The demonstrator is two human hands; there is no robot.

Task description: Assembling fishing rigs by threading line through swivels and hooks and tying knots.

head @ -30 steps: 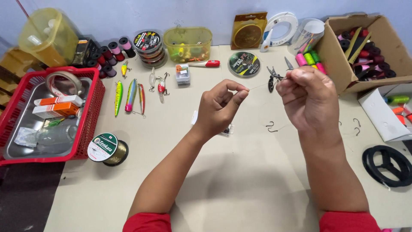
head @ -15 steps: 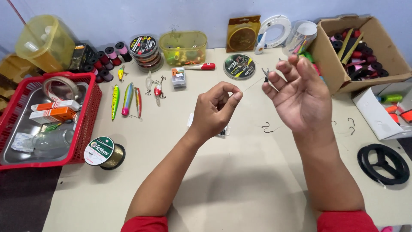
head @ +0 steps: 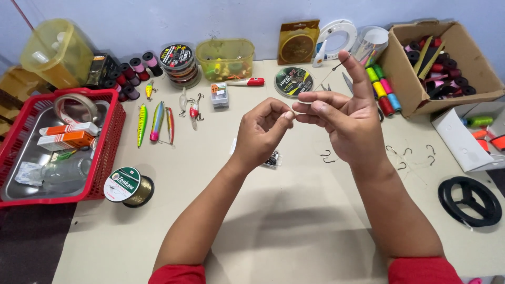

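A small clear packet of dark bits (head: 272,159) is half hidden behind the left hand (head: 261,129). A black round plastic spool (head: 469,201) and a red mesh plastic basket (head: 111,138) are cut off by the edges.

a thin fishing hook (head: 341,63) hangs off my raised right index finger; its fine line, barely visible, runs down to my pinched left fingers (head: 284,117).

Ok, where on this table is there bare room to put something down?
Bare beige tabletop lies between the forearms, and left of the left hand towards the line spool. Crowded: the back edge around the yellow plastic box, the loose hooks, and the red basket.
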